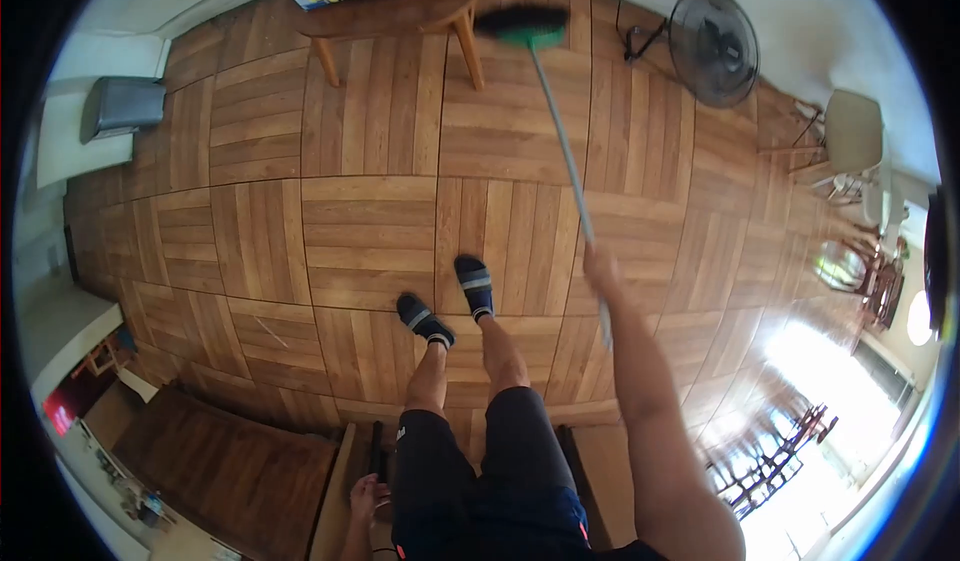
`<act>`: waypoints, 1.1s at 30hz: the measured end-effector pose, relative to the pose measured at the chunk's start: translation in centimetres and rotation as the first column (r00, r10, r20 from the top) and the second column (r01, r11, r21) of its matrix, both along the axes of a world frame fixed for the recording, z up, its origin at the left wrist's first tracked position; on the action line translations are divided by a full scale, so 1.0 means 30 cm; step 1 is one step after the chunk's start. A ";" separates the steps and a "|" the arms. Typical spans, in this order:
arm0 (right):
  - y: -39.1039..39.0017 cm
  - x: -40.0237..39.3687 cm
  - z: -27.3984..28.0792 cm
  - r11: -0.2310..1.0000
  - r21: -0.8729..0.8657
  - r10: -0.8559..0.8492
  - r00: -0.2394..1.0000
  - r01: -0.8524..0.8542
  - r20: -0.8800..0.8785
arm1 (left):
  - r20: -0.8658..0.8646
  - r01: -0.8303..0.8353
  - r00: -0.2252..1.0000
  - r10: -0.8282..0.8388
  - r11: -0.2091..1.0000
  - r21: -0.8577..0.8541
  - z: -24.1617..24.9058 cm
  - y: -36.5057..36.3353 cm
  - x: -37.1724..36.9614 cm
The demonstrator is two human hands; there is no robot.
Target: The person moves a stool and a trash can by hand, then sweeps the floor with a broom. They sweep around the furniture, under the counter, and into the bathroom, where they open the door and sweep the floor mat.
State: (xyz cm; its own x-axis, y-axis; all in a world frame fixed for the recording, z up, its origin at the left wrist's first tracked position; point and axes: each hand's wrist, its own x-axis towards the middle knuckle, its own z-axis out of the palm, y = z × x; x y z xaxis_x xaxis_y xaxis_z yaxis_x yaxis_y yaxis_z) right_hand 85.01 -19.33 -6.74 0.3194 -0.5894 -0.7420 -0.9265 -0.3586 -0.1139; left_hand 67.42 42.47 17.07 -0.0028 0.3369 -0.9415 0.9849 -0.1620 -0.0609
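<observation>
My right hand (600,269) is wrapped round the grey handle of a broom (562,131), and the handle's end sticks out below my fist. The broom's green head with dark bristles lies on the wooden floor, beside a leg of a wooden table (400,13). Down by my left thigh hangs my left hand (368,496), its fingers loosely apart with nothing seen in them. It is nearest to the edge of a brown wooden piece of furniture (230,471).
A fan (715,46) stands by the far wall, right of the broom head. Chairs (850,131) line the right side, and a grey bin (125,108) is at the left. My sandalled feet (475,286) stand on the parquet-patterned floor (370,221). Bright light glares at the lower right.
</observation>
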 end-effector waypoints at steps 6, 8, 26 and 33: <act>0.148 -0.505 0.723 0.945 0.145 -0.267 0.948 0.293 -0.174 | 0.127 -0.129 0.983 0.132 0.991 -0.031 0.013 0.088 -0.040; 0.020 -0.667 0.861 0.987 -0.123 0.105 0.993 -0.099 0.050 | 0.138 -0.091 0.986 0.091 0.996 -0.006 0.055 0.041 0.003; 0.065 0.212 1.147 0.402 -0.259 0.806 0.473 -0.879 -0.356 | 0.330 -0.721 0.666 0.668 0.690 0.059 0.281 -0.058 -0.464; 0.917 0.829 1.039 0.170 -0.303 0.985 0.165 -0.938 0.042 | 0.239 -0.807 0.586 0.774 0.584 0.088 0.219 -0.083 -0.447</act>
State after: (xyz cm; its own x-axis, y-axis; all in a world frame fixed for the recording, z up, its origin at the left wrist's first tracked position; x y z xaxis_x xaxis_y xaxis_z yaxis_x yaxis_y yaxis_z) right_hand 109.88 8.19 24.44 0.8322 0.2069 -0.5144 0.2186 -0.9751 -0.0385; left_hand 54.00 39.99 23.64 -0.2061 0.4248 -0.8815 0.7127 0.6825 0.1622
